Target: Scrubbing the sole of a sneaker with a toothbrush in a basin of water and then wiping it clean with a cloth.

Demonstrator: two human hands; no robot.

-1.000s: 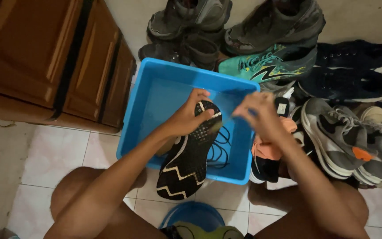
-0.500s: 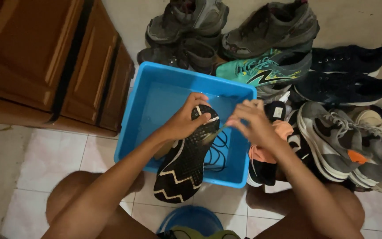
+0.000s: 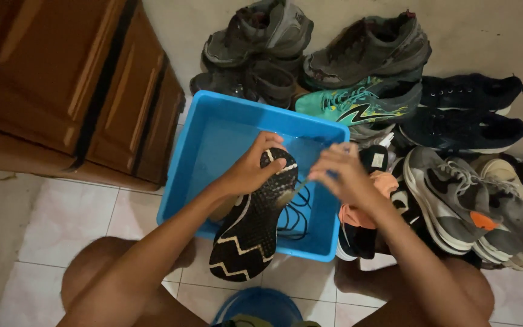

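Note:
My left hand [image 3: 250, 168] grips the toe end of a black sports shoe [image 3: 250, 225], which is turned sole up, with white zigzag lines near the heel. The shoe leans over the near rim of a blue rectangular plastic tub [image 3: 216, 136] with shallow water in it. The heel sticks out past the rim toward me. Black laces [image 3: 295, 215] dangle from the shoe into the tub. My right hand [image 3: 343, 175] hovers just right of the toe, fingers pinched around something small and thin that reaches the sole. What that object is stays unclear.
A brown wooden cabinet [image 3: 62, 79] stands at the left. Behind and right of the tub lie several shoes: grey boots [image 3: 364, 51], a teal shoe [image 3: 352, 103], dark ones [image 3: 461, 115], grey-and-orange ones [image 3: 455, 194]. A round blue basin [image 3: 261, 306] sits between my knees on the tiled floor.
My right hand has dropped and come left, closer to the shoe's toe. My left hand and the shoe have barely shifted.

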